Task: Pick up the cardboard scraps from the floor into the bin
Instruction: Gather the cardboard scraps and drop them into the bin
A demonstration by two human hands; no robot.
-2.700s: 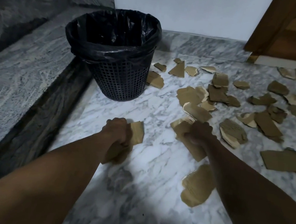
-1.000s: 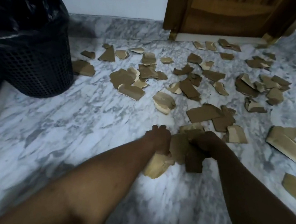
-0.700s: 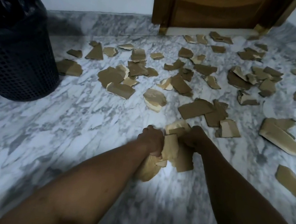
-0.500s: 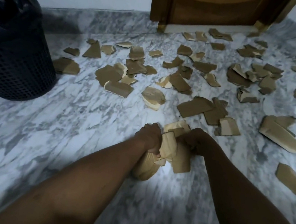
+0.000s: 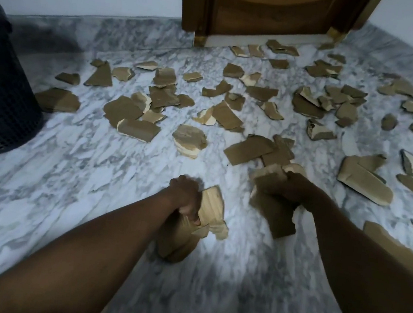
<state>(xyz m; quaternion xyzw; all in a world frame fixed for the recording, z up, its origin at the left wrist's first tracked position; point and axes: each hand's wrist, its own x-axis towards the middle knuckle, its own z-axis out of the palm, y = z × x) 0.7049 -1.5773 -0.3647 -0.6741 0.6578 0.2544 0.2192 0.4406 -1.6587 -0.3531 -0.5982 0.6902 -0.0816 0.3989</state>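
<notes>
The cardboard scraps [image 5: 249, 149] lay spread over most of the marble floor [image 5: 71, 167], from just beside the bin [image 5: 5, 99] at the far left up to the wooden door [image 5: 266, 9] at the back. A few of them were already off the floor, in the person's two hands.

Half a second before, the two hands were pressed together around one shared bundle. At this moment they were apart, and each one kept its own part of it. I judge that the bundle was divided or rearranged so that each hand could carry a load alone, but nothing had gone into the bin yet, and many scraps were not yet collected.

The left hand [image 5: 185, 197] was closed in a fist around a stack of pale scraps [image 5: 211, 213], which hung down below the fingers, above the floor. The right hand [image 5: 296, 188] was also curled tightly, and it gripped some darker pieces [image 5: 273, 214] that stuck out to the left and downward. It was near a flat brown scrap on the floor, but whether it touched that scrap I cannot tell. The bin stood well apart from both hands, and only its meshed side was visible at the edge of the view.
</notes>
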